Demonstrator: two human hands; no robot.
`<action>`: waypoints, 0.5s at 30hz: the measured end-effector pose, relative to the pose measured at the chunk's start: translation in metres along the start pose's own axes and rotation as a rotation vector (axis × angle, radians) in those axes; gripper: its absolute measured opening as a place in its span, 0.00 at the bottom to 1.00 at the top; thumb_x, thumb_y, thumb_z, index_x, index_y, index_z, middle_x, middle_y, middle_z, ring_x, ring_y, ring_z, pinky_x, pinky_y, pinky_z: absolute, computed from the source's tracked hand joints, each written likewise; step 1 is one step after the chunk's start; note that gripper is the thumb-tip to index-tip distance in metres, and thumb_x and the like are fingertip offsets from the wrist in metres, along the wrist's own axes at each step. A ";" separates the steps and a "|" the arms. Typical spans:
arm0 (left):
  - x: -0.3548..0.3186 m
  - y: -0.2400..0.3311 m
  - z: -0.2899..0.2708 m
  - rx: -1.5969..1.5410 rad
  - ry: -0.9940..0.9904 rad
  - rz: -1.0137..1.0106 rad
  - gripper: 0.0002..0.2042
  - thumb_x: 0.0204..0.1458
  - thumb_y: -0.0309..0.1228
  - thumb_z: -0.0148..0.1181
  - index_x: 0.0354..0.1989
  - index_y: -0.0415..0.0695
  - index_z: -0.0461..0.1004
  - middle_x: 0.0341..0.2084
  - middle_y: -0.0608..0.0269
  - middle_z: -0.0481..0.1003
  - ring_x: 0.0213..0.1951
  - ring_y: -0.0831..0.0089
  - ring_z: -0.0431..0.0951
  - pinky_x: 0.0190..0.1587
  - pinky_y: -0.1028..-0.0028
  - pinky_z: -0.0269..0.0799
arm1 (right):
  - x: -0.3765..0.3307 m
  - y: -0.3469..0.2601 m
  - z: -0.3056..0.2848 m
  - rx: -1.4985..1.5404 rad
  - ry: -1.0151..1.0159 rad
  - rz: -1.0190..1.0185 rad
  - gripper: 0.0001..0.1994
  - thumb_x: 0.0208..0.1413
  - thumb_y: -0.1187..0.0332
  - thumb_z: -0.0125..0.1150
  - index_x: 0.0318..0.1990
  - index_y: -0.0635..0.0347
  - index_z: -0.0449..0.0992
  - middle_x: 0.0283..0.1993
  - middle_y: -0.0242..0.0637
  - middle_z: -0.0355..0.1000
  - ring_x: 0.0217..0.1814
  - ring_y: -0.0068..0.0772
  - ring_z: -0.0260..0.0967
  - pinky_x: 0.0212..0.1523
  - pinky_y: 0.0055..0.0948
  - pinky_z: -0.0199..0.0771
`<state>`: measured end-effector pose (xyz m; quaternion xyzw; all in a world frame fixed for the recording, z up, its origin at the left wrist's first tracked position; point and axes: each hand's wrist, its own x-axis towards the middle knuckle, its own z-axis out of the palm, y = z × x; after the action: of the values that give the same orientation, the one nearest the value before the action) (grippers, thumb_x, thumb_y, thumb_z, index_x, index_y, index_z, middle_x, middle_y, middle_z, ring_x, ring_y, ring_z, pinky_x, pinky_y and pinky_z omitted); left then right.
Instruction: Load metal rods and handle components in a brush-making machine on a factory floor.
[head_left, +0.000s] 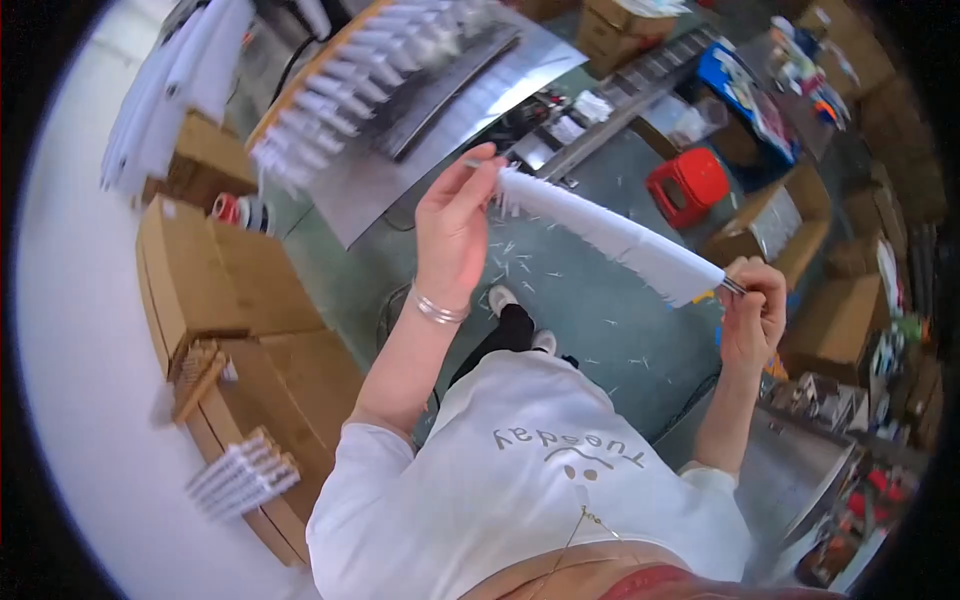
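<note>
A long white strip with a jagged, fringed lower edge [610, 232] is stretched between my hands, sloping down to the right. My left hand [455, 215], a silver bracelet on its wrist, pinches the upper left end. At the other end my right hand [752, 310] is closed around thin metal rod ends [734, 286] that stick out of the strip. Whether the rods run the whole length inside the white material is hidden. The strip hangs in the air in front of me, above the floor.
Ahead on the left, a metal-topped table [365, 190] carries a rack of white fringed pieces [345, 90] and a dark bar [455, 95]. Cardboard boxes [225, 270] line the left. A red stool [688, 187] and blue crate [750, 100] stand right; white scraps [510, 262] litter the floor.
</note>
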<state>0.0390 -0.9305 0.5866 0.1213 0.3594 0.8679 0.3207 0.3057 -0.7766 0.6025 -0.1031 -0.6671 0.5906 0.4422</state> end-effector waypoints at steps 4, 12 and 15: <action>-0.015 0.006 -0.016 0.045 0.028 -0.006 0.12 0.57 0.28 0.53 0.44 0.32 0.72 0.41 0.60 0.74 0.41 0.77 0.70 0.44 0.78 0.62 | -0.005 0.000 0.010 0.125 -0.092 0.092 0.14 0.58 0.59 0.55 0.35 0.62 0.67 0.28 0.33 0.59 0.28 0.23 0.53 0.27 0.22 0.52; -0.028 0.030 -0.018 0.107 -0.193 -0.037 0.15 0.59 0.35 0.51 0.43 0.34 0.74 0.39 0.62 0.75 0.41 0.79 0.70 0.48 0.78 0.62 | -0.033 -0.025 0.044 0.200 -0.113 0.041 0.17 0.57 0.58 0.56 0.27 0.66 0.72 0.24 0.37 0.65 0.27 0.29 0.59 0.27 0.26 0.57; -0.025 0.053 -0.020 0.139 -0.236 -0.025 0.17 0.61 0.35 0.47 0.47 0.32 0.71 0.44 0.54 0.74 0.45 0.73 0.71 0.53 0.73 0.60 | -0.036 -0.028 0.065 0.170 -0.080 0.072 0.20 0.57 0.54 0.53 0.27 0.65 0.72 0.26 0.38 0.64 0.27 0.29 0.59 0.27 0.27 0.58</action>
<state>0.0243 -0.9864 0.6099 0.2401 0.3799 0.8164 0.3626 0.2915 -0.8538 0.6157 -0.0654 -0.6274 0.6642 0.4011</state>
